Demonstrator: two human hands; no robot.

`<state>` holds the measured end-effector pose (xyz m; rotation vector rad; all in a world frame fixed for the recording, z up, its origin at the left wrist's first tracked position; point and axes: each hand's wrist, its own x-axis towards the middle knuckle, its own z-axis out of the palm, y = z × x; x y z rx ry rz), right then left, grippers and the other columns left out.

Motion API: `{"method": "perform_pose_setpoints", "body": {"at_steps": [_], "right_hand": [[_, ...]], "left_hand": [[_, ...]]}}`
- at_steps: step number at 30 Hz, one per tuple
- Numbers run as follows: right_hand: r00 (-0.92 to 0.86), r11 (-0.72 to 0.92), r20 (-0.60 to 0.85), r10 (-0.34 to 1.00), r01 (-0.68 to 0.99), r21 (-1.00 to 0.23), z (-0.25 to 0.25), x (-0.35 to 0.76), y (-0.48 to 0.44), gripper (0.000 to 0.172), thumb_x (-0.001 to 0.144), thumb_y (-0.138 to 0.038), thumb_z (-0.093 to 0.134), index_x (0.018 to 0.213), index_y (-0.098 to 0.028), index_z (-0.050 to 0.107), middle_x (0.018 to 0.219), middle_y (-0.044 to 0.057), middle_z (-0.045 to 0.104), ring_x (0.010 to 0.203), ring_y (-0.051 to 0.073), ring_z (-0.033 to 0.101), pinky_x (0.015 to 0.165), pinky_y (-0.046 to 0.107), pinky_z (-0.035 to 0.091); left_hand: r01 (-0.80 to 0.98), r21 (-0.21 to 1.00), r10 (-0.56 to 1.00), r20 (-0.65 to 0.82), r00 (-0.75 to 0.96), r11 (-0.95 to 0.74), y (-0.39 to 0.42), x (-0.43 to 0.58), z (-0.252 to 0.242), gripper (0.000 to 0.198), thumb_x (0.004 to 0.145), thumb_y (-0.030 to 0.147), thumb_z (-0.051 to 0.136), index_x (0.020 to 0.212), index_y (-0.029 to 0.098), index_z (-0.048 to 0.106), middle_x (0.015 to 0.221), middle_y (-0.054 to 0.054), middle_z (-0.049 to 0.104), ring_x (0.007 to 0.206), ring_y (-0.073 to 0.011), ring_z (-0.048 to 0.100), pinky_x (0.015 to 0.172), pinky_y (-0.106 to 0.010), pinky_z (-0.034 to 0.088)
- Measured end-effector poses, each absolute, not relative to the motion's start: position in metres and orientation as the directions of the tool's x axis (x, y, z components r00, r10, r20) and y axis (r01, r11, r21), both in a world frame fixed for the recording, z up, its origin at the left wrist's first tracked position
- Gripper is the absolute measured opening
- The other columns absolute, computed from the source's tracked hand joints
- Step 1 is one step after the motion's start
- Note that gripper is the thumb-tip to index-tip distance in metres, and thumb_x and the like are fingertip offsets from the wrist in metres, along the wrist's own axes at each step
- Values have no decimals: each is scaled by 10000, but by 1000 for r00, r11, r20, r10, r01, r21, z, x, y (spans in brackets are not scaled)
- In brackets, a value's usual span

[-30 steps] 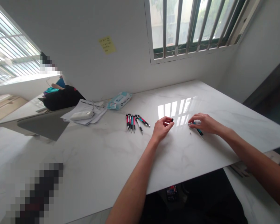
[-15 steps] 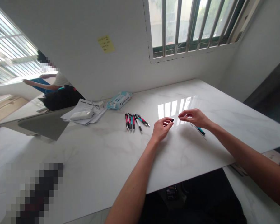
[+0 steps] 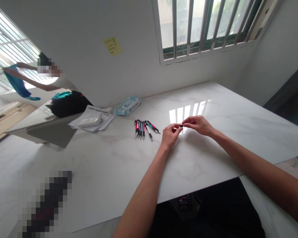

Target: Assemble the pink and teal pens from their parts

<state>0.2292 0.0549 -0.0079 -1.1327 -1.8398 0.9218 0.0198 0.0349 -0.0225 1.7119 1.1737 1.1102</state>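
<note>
Over the white marbled table, my left hand [image 3: 171, 135] pinches a small black piece [image 3: 181, 125] between thumb and fingertips. My right hand [image 3: 198, 125] meets it from the right, thumb and forefinger pressed together at the end of that piece. Whatever the right fingertips hold is too small to make out. Left of my hands lies a loose row of click pens [image 3: 140, 129] in red, teal and white with black grips, several of them side by side. A few more pens [image 3: 152, 126] lie slanted at the right of the row.
Behind the pens is a pack of wipes [image 3: 129, 105]. Papers [image 3: 74, 124] with a white device [image 3: 90, 122] on top lie farther left, near a grey panel [image 3: 52, 130]. A person [image 3: 43, 86] holding blue cloth is at the far left. A barred window [image 3: 201, 26] is above the table.
My right hand has moved left until its fingertips meet the black piece in my left hand. The teal and white pen parts beside my right wrist are now out of sight.
</note>
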Motion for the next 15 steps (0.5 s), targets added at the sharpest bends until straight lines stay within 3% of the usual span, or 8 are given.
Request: {"method": "perform_pose_setpoints", "body": {"at_steps": [9, 15], "right_hand": [[-303, 413, 283, 910, 597, -688, -16, 233, 51, 497, 970, -623, 547, 710, -218, 670, 650, 14, 686, 564, 152, 543, 572, 291, 399], [-342, 389, 212, 915, 617, -684, -14, 234, 48, 572, 1016, -599, 453, 656, -202, 654, 574, 9, 627, 528, 141, 535, 550, 282, 382]], "left_hand": [[390, 857, 938, 272, 212, -337, 34, 29, -23, 120, 858, 289, 732, 931, 219, 797, 879, -24, 751, 679, -131, 636, 723, -275, 522], [350, 852, 916, 318, 245, -389, 33, 29, -24, 129, 862, 299, 745, 947, 220, 802, 925, -37, 741, 724, -132, 637, 706, -266, 515]]}}
